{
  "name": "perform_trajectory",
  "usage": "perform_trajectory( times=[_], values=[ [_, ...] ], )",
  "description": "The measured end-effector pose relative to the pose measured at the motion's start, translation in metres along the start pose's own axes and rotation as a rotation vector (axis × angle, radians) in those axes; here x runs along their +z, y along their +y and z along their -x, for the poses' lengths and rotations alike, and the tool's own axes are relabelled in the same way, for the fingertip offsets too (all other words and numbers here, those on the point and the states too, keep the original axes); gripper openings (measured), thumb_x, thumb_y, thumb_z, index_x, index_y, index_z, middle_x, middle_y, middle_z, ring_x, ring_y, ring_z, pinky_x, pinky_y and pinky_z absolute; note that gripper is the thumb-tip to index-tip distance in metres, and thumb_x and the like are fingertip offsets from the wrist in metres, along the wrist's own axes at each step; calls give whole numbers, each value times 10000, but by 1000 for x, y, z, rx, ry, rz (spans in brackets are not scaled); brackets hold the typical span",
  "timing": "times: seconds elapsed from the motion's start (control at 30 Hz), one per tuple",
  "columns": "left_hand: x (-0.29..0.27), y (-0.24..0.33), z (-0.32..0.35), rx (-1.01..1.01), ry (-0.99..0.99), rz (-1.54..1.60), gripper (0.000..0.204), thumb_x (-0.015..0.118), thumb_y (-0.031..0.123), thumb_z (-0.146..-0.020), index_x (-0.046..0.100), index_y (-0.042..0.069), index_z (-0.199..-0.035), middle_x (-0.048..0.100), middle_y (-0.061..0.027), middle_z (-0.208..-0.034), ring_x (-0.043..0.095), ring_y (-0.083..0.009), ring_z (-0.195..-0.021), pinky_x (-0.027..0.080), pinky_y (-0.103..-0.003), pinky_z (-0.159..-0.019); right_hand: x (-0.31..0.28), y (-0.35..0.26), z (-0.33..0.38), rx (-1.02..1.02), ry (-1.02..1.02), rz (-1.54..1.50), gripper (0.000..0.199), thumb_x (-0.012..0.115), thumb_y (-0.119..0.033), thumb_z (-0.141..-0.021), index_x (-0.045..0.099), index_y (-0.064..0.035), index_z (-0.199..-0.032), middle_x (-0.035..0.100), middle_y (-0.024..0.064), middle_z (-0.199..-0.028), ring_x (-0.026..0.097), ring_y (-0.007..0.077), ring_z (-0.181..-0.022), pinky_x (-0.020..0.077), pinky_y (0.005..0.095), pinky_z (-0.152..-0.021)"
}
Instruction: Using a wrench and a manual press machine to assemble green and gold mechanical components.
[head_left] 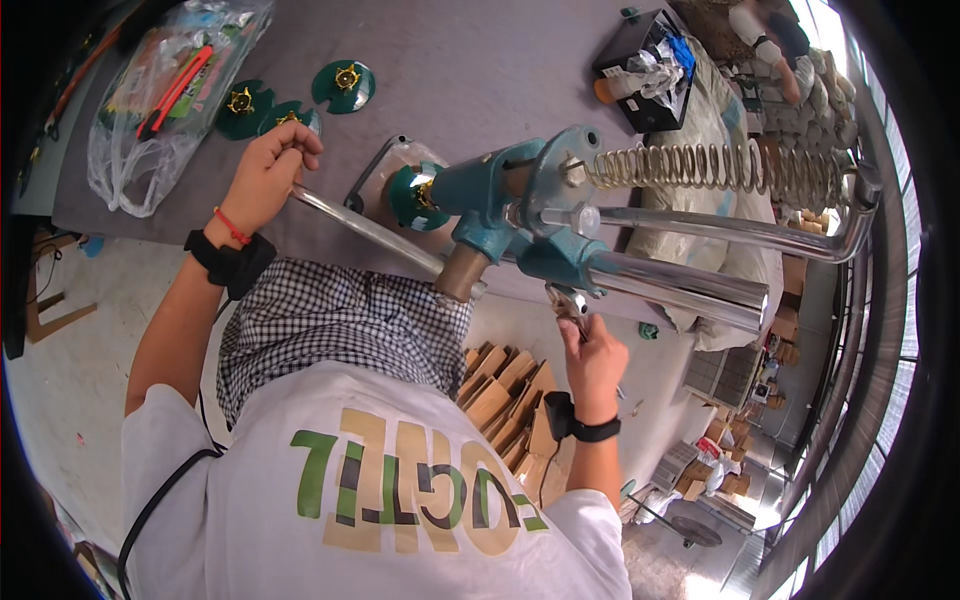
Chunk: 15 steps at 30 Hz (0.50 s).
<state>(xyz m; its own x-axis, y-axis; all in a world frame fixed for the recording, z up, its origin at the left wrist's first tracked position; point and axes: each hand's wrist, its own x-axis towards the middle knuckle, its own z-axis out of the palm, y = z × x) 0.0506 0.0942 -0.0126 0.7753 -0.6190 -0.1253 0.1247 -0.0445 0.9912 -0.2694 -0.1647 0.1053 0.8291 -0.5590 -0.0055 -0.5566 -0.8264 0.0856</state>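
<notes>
My left hand [268, 172] is closed around the end of the press lever [365, 228], a smooth chrome bar, stiff and probably slippery; I judge the far end is the best place to hold it. My right hand [592, 355] grips a small metal tool [570, 303] under the blue press [520, 215], which looks heavy. A green disc [412, 196] sits in the press on the grey table [470, 70]. More discs [343, 84] and a plastic bag [160, 95] lie near; the long spring [700, 165] crowds the right side.

head camera looks steeply down, close overhead
</notes>
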Motion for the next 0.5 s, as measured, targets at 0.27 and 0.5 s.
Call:
perform_trajectory(
  times=[0.27, 0.5],
  values=[
    [-6, -3, 2, -5, 14, 8, 212, 381, 20, -813, 570, 6, -907, 557, -24, -742, 434, -34, -563, 371, -191, -503, 13, 5, -5, -56, 100, -127, 367, 688, -369, -788, 522, -59, -682, 576, 127, -599, 558, 333, -541, 438, 383, -487],
    [-1, -6, 1, -10, 19, -10, 221, 363, 12, -816, 562, 10, -915, 544, -26, -749, 435, -32, -525, 354, -177, -463, 71, 14, 1, -57, 179, -446, 208, 664, -223, -784, 579, -34, -803, 560, 149, -595, 561, 335, -542, 441, 378, -502]
  ],
)
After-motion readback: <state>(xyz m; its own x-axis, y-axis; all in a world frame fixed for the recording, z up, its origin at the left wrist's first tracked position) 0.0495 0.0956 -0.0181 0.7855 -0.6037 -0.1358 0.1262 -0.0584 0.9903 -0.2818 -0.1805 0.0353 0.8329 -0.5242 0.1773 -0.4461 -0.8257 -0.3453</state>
